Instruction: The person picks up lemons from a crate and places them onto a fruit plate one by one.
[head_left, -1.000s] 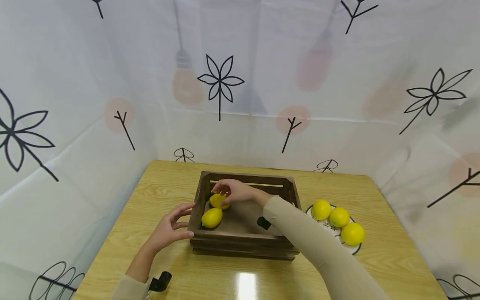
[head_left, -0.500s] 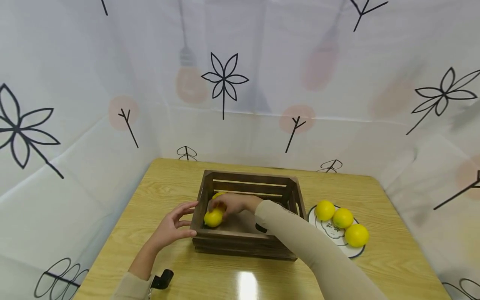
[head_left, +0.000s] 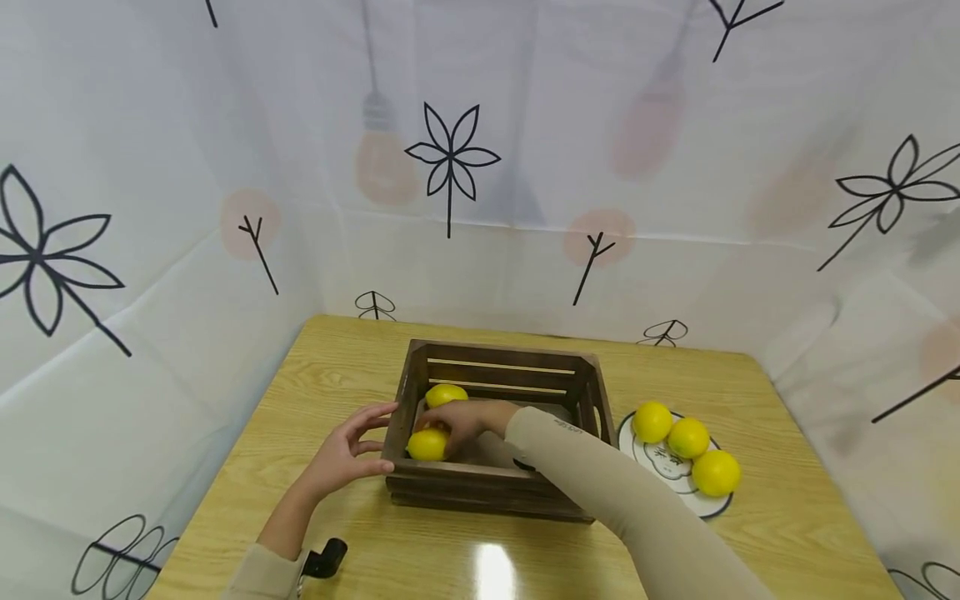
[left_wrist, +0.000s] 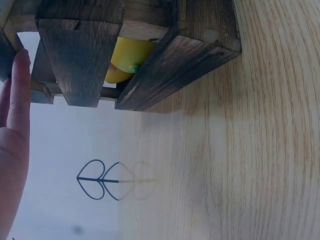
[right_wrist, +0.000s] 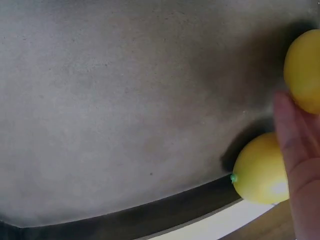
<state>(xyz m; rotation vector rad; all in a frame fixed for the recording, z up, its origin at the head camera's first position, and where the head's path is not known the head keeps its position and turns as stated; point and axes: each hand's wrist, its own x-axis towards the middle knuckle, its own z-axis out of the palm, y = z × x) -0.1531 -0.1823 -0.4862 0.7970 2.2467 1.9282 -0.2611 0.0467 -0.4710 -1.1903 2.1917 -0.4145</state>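
A brown slatted wooden crate (head_left: 491,483) stands on the table with two lemons at its left end. My right hand (head_left: 461,419) reaches inside and grips the front lemon (head_left: 427,446), thumb on its right side and fingers over its top; in the right wrist view a fingertip meets this lemon (right_wrist: 302,72). The back lemon (head_left: 447,395) lies just behind, and its green tip shows through the slats (left_wrist: 80,60) in the left wrist view. My left hand (head_left: 341,450) rests against the crate's left side, fingers spread, thumb at the front corner.
To the right of the crate is a white plate (head_left: 663,460) with a dark rim, bearing three round yellow fruits (head_left: 688,437). Wood-grain table (head_left: 330,367) surrounds both. A white patterned cloth (head_left: 510,167) hangs behind and at the sides.
My right hand has moved from over the back lemon forward and down onto the front lemon, which now lies more level. The left hand stays at the crate's side.
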